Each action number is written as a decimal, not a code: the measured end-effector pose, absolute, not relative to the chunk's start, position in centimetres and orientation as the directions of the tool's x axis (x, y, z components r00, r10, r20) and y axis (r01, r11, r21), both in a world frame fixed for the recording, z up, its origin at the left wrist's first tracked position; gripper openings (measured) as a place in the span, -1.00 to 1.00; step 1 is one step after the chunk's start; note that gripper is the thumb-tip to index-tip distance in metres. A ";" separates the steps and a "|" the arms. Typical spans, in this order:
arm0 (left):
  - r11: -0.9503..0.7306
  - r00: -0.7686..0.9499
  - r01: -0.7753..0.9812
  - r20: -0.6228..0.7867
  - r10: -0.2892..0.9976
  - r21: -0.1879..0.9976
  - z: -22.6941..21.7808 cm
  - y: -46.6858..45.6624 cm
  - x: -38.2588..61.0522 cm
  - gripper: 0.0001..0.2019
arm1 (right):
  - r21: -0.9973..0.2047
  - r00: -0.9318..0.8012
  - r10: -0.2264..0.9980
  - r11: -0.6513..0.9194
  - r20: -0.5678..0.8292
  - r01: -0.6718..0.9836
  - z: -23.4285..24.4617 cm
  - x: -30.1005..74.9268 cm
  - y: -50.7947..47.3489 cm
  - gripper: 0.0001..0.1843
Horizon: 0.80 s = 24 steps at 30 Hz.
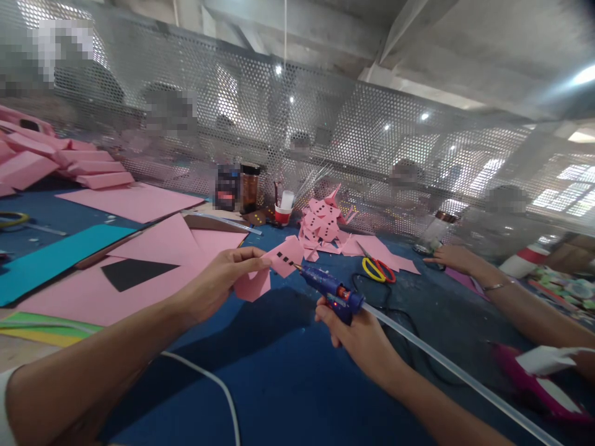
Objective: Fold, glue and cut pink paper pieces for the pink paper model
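Observation:
My left hand [232, 272] pinches a folded strip of pink paper [253, 285] that carries a row of small black squares. In my right hand [357, 337] is a blue hot glue gun [328, 288], with a long clear glue stick [446, 362] running out of its back. The gun's nozzle points left and meets, or nearly meets, the strip's right end beside the black squares. Beyond it stands a heap of pink paper pieces [320, 220] with similar black marks. Yellow-and-red-handled scissors [379, 269] lie just past the gun.
Pink sheets [83, 297], a black paper piece [137, 272] and a teal sheet [69, 254] lie at left. Folded pink pieces [102, 167] are stacked farther back. A jar [250, 189] and cup [282, 214] stand by the mesh screen. A co-worker's arm [502, 285] reaches in from the right.

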<state>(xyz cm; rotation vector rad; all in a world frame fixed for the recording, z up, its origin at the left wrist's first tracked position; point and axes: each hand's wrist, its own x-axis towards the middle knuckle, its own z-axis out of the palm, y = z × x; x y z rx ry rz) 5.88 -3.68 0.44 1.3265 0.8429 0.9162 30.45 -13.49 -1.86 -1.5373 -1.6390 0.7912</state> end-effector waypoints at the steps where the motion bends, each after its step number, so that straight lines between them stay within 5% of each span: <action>1: 0.022 0.417 -0.067 0.008 0.909 0.997 0.5 -3.7 5.9 -0.76 | -0.840 -0.009 0.995 0.091 0.102 0.535 -1.9 30.4 -13.5 -0.57; 24: 0.023 0.409 -0.056 0.002 0.912 0.998 0.5 -3.8 6.0 -0.72 | -0.834 -0.010 0.992 0.108 0.122 0.541 -2.3 30.5 -13.6 -0.56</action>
